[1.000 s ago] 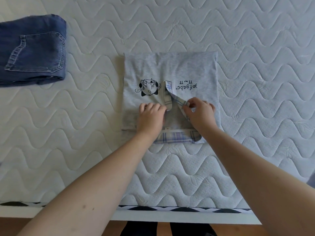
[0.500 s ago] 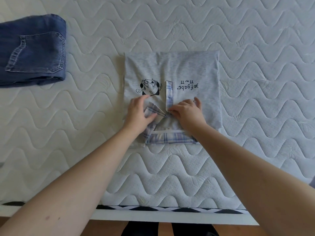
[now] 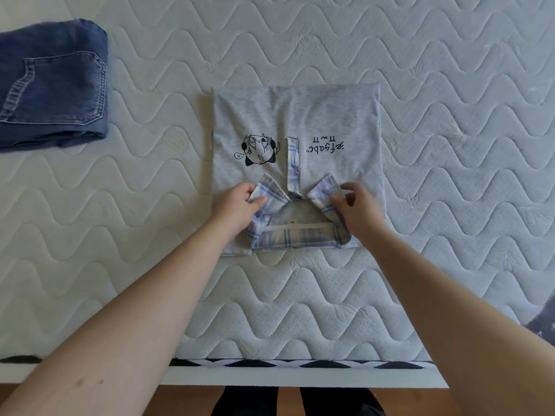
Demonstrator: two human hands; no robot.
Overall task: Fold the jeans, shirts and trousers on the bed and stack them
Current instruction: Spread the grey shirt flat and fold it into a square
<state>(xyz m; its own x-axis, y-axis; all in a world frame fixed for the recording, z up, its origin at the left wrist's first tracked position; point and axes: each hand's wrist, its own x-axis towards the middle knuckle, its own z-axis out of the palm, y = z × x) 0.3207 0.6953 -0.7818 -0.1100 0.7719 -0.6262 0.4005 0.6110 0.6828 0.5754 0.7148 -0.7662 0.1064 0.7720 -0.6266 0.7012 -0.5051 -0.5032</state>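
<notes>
A folded grey shirt [image 3: 300,115] with a cartoon print, black lettering and a plaid collar [image 3: 300,237] lies flat on the quilted white mattress [image 3: 300,310], collar towards me. My left hand [image 3: 240,202] pinches the left collar flap between thumb and fingers. My right hand [image 3: 356,205] pinches the right collar flap. Both flaps are spread outward from the placket. Folded blue jeans [image 3: 51,85] rest at the far left of the bed, apart from the shirt.
The mattress's front edge with a black-and-white trim [image 3: 300,363] runs along the bottom. A dark patterned cloth [image 3: 543,322] peeks in at the right edge. Wooden floor and my dark trouser legs show below the bed.
My hands moved from the middle of the collar out to its two flaps and spread them apart; the collar now lies open on both sides.
</notes>
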